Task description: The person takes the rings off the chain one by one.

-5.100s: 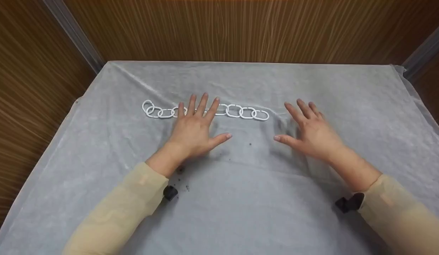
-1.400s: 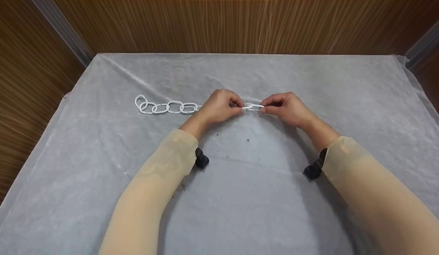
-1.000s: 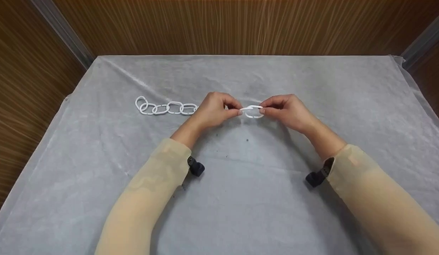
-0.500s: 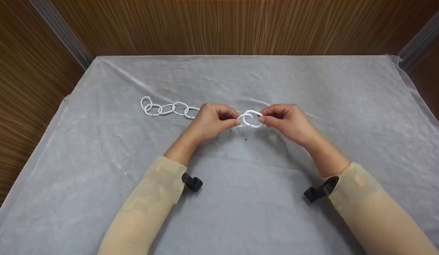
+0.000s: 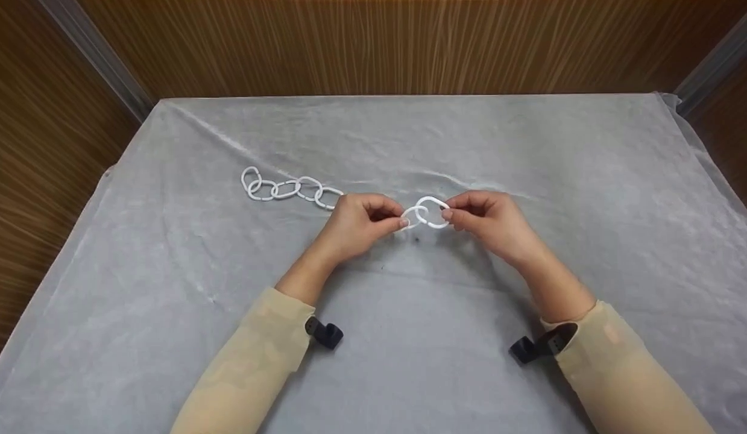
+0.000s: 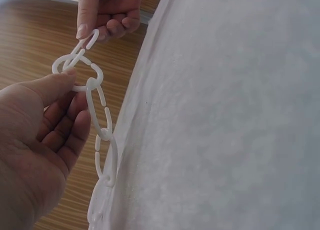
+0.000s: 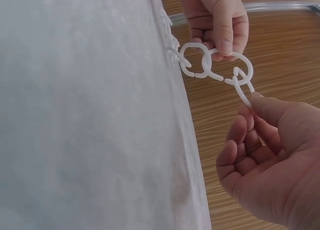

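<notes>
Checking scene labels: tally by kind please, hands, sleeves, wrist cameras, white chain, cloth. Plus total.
Left hand and right hand: 2
Sleeves: 2
Wrist cameras: 2
Chain: 1
Cloth: 1
Total: 8

Surface (image 5: 385,374) draped in grey cloth (image 5: 590,157); diagonal crease (image 5: 219,134) running in from the far left corner; small dark speck (image 5: 416,239) noted near the middle. Brown wood-grain far wall (image 5: 373,48), left wall (image 5: 41,132) and right wall (image 5: 732,120) enclose it; grey post (image 5: 99,54) at the left corner, matching strip (image 5: 717,63) at the right; shadows soft.
</notes>
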Demonstrator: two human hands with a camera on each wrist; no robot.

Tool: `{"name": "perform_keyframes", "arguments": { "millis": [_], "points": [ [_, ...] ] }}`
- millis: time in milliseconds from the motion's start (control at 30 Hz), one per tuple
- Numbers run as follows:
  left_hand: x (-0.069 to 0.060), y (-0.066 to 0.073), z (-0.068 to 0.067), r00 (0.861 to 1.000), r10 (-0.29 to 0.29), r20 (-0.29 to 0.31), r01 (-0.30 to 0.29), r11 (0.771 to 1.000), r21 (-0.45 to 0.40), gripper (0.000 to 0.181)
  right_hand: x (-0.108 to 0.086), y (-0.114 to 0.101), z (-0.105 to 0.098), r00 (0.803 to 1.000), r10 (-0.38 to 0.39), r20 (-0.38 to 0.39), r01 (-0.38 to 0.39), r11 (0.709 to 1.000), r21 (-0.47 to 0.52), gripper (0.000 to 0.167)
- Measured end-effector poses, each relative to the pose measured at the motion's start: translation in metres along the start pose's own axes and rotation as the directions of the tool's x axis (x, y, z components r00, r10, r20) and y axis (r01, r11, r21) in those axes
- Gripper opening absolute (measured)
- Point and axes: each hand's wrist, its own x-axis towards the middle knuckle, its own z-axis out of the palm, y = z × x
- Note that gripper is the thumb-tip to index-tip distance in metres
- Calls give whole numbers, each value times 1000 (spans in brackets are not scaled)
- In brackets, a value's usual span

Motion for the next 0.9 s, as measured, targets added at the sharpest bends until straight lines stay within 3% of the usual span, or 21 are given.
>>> {"name": "perform_keyframes", "arguments": {
  "millis": [200, 533, 900],
  "points": [
    [-4, -3, 2, 1000, -6, -24, 6, 1000, -11, 9, -1, 6, 4, 999, 39, -6, -38, 998, 42, 22],
    [-6, -18, 6, 996, 1, -93, -10, 996, -93, 10, 2, 16, 6, 1000, 28, -13, -26, 994, 103, 20],
    [-5, -27, 9, 991, 25, -132, -34, 997, -68, 9, 6, 27, 12, 999, 44, 14, -46, 980, 192, 21]
  ]
}}
